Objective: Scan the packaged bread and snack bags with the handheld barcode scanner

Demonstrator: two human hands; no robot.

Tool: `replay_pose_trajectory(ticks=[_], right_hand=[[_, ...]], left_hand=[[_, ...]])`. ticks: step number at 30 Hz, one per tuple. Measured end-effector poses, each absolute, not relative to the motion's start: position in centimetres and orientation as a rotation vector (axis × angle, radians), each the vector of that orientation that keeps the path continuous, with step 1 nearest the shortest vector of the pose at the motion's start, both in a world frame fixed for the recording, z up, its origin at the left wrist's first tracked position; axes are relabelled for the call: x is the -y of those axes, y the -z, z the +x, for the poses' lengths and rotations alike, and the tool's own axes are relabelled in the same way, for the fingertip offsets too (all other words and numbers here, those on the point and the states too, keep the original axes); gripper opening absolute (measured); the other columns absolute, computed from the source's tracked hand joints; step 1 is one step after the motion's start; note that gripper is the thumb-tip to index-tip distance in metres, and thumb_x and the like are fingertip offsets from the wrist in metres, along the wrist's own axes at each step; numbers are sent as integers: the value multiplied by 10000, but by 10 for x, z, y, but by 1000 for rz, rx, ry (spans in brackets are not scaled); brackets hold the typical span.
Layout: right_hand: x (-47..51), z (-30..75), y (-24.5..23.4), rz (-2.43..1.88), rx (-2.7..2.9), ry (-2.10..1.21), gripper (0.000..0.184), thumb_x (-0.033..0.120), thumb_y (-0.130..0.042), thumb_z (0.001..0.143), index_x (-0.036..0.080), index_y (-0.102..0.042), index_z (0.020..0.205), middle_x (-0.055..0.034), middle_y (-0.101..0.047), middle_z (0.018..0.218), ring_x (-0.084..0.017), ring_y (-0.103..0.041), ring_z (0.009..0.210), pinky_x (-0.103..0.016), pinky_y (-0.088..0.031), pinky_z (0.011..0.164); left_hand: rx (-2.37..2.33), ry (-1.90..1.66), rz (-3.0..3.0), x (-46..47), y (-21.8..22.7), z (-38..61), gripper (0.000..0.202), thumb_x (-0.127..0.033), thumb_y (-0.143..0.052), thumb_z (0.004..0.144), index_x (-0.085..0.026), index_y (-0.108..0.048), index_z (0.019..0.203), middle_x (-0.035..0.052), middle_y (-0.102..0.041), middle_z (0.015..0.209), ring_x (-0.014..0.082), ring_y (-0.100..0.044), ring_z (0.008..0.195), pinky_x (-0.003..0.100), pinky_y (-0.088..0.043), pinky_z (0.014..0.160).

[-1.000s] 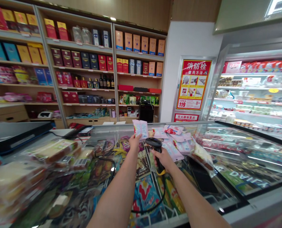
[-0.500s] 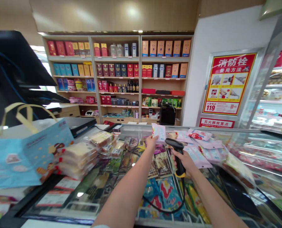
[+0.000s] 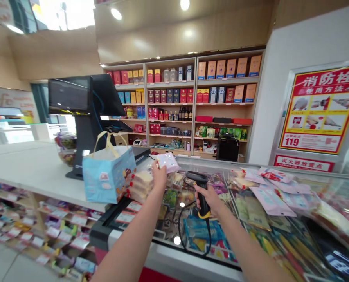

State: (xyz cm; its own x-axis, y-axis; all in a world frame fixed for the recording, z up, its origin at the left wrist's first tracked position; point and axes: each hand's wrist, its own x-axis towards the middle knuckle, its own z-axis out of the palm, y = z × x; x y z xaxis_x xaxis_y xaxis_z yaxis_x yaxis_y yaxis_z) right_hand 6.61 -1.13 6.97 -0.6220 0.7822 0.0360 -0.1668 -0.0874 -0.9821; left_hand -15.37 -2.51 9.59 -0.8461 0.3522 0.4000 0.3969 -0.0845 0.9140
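My left hand [image 3: 159,175] is closed on a pink-and-white snack packet [image 3: 168,161], held above the wrapped bread packs [image 3: 141,184] on the glass. In my right hand [image 3: 210,197] is a black barcode scanner [image 3: 203,194] with a yellow trim at its base, its head turned to the left, toward the packet. The scanner's cable [image 3: 180,225] loops down over the glass top of the freezer [image 3: 174,235]. More pink packets [image 3: 272,199] lie in a loose pile on the right side of the glass.
A light-blue shopping bag [image 3: 108,176] stands left of the bread, beside a black cash-register monitor [image 3: 83,96] on the white counter [image 3: 22,156]. A larger wrapped pack [image 3: 339,221] and a dark phone-like slab [image 3: 333,246] lie at right. Stocked shelves [image 3: 171,84] line the back wall.
The view has turned left. My left hand has carried the pink packet left, over the bread packs near the bag. The scanner in my right hand has moved left with it, away from the pile.
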Motion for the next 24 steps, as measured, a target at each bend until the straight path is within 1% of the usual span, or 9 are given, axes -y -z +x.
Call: replay_pose_trajectory(ticks=[2,4,9,12,15,17,20,22,24], right_hand=[[19,50,-72,-659,1545,-1793,419,539,-735,604,182,-517,623,44,-512,420,-95,-465,346,-224,-394,357],[24,36,-74,-632,1574,-1793,416,532,-737,602,181,-517,639,45,-524,442,-95,-471,356,-228,-404,362],[32,13,-80,-559,1629,-1801,388,490,-744,609,183,-535,721,52,-560,507,-90,-480,372,-227,-414,363],[36,6,-82,-540,1660,-1806,396,498,-740,606,184,-533,729,53,-554,500,-95,-486,372,-229,-408,360],[37,6,-82,-542,1673,-1796,408,504,-739,605,183,-538,758,54,-555,493,-99,-488,368,-231,-409,364],[36,9,-82,-547,1649,-1791,418,502,-743,597,184,-538,776,54,-563,495,-100,-491,365,-229,-410,363],[30,20,-81,-575,1599,-1779,419,506,-748,583,179,-536,736,48,-560,480,-94,-480,349,-227,-406,357],[22,32,-80,-597,1550,-1761,414,515,-746,581,172,-534,678,44,-546,458,-88,-470,344,-221,-397,353],[12,48,-79,-634,1497,-1728,420,531,-736,589,170,-523,612,40,-526,431,-84,-465,342,-215,-393,352]], left_hand=[[2148,2049,-811,53,-100,-170,526,-211,-554,808,-170,-501,1330,116,-594,1308,239,-582,1162,324,-458,978],[2272,1927,-795,76,-103,-178,547,-236,-552,819,-132,-477,1350,144,-558,1350,254,-536,1227,331,-423,1019],[2567,1465,-797,106,-110,-173,668,-301,-552,836,-44,-364,1422,261,-518,1331,308,-532,1230,359,-430,987],[2644,1120,-882,115,-110,-169,641,-343,-540,843,-82,-410,1414,300,-485,1323,379,-526,1215,449,-440,954],[2615,894,-870,121,-106,-170,562,-395,-536,844,-145,-521,1346,315,-329,1447,458,-389,1312,563,-401,958],[2548,860,-855,122,-101,-171,535,-403,-534,847,-156,-551,1321,299,-248,1500,470,-288,1368,605,-359,984],[2351,909,-884,118,-97,-165,533,-373,-539,845,-137,-541,1324,268,-245,1517,438,-235,1401,620,-299,1035],[2196,1009,-966,108,-95,-155,514,-350,-538,843,-128,-546,1307,241,-265,1518,405,-243,1408,586,-290,1067],[2065,1147,-1132,90,-92,-139,471,-334,-537,841,-131,-572,1265,216,-290,1511,368,-286,1400,521,-315,1086]])
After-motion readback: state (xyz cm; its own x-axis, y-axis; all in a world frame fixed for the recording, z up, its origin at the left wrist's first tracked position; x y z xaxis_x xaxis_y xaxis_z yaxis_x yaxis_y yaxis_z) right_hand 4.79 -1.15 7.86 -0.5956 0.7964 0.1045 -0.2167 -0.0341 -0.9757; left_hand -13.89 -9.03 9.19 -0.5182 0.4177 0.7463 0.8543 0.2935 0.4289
